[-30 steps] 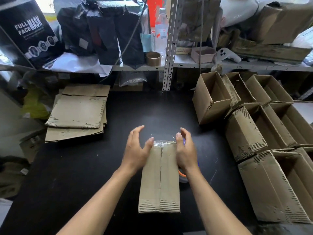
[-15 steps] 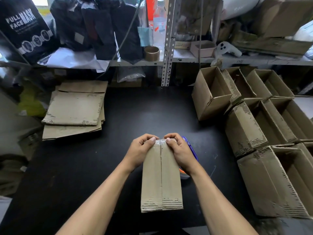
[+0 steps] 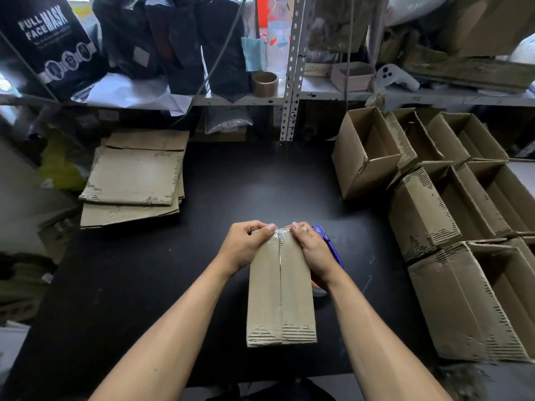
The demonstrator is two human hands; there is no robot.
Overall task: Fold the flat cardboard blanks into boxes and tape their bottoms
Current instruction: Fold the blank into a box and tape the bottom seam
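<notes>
Both the left hand (image 3: pixel 246 246) and right hand (image 3: pixel 311 250) grip the far end of the upturned brown cardboard box (image 3: pixel 280 287) between them, thumbs pressing clear tape (image 3: pixel 280 233) that may wrinkle or lift if pressed unevenly.

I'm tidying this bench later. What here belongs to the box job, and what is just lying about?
Job:
box being taped, gripped by left hand and right hand
tape dispenser
flat blanks
finished boxes

Lying about:
mask carton
white controller
water bottle
</notes>
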